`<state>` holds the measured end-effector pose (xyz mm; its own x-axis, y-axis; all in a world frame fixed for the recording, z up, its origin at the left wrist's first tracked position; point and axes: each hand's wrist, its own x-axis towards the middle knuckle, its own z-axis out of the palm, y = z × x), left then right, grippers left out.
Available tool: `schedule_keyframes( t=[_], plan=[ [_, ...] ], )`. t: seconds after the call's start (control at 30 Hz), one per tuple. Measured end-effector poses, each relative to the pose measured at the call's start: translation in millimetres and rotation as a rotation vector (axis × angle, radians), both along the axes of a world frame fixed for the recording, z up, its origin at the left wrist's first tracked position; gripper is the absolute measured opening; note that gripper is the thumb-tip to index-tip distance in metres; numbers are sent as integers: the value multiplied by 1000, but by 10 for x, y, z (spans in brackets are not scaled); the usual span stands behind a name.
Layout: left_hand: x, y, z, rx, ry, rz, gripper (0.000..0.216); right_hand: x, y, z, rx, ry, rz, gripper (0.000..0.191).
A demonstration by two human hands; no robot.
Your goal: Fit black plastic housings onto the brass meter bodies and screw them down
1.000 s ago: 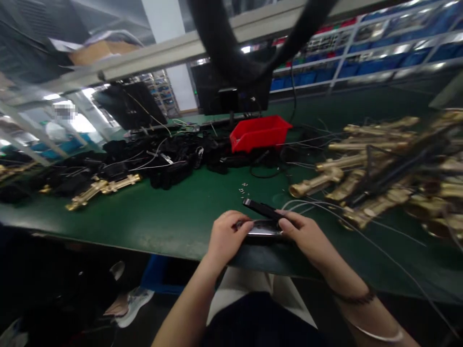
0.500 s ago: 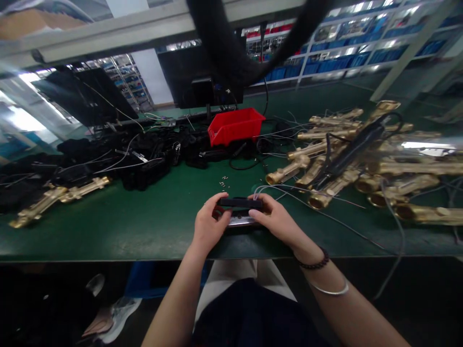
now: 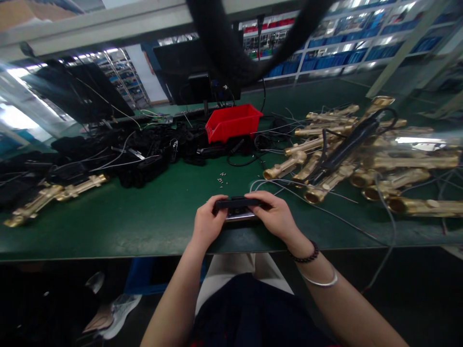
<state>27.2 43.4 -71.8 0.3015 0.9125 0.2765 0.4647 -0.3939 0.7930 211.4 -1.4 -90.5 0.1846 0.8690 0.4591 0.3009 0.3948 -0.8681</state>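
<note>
Between my hands is a black rectangular part, held near the front of the green workbench. My left hand grips its left end, thumb in front and fingers behind. At the other end my right hand has fingers over the top and thumb underneath. Just below the black part lies a shiny silver-edged piece, partly covered by my thumbs; I cannot tell whether the two touch. Thin grey wires run from behind my right hand to the right. Several tiny screws lie on the bench beyond my hands.
A red bin stands at the back. Brass valve-like bodies are piled on the right with a black tool across them. Black parts and cables heap up on the left. A thick black hose loops overhead.
My right hand has shifted left along the black part, its fingers now over the top. The black part sits closer over the silver-edged piece. The view has moved slightly.
</note>
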Motion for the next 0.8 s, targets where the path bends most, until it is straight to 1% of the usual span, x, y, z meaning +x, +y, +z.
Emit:
schedule_keyframes(
  t=[0.1, 0.2, 0.27, 0.37, 0.47, 0.53, 0.63, 0.7, 0.73, 0.8],
  plan=[
    [-27, -22, -2, -99, -105, 8, 35, 7, 15, -3, -23, 9, -17, 17],
    [-40, -52, -2, -170, -198, 53, 44, 3, 3, 27, -95, -10, 28, 23],
    [-31, -69, 4, -183, -240, 76, 48, 5, -16, 59, -127, -35, 69, 29],
    [-9, -78, 9, -193, -267, 71, 50, 21, -37, 98, -136, -60, 113, 36],
    [-4, -70, -22, -195, -277, 67, 51, 42, -40, 108, -100, -50, 137, 29],
    [-14, -61, -57, -171, -269, 62, 53, 51, -39, 103, -74, -23, 175, 24],
    [-31, -56, -88, -25, -223, 43, 47, 53, -32, 90, -72, -26, 222, 24],
    [-33, -57, -78, 71, -164, 35, 37, 49, -16, 83, -102, -82, 185, 28],
    [-31, -57, -63, 85, -132, 31, 32, 46, -4, 80, -121, -111, 152, 30],
    [-19, -53, -24, 44, -67, 35, 27, 41, 27, 80, -149, -147, 82, 33]
  ],
)
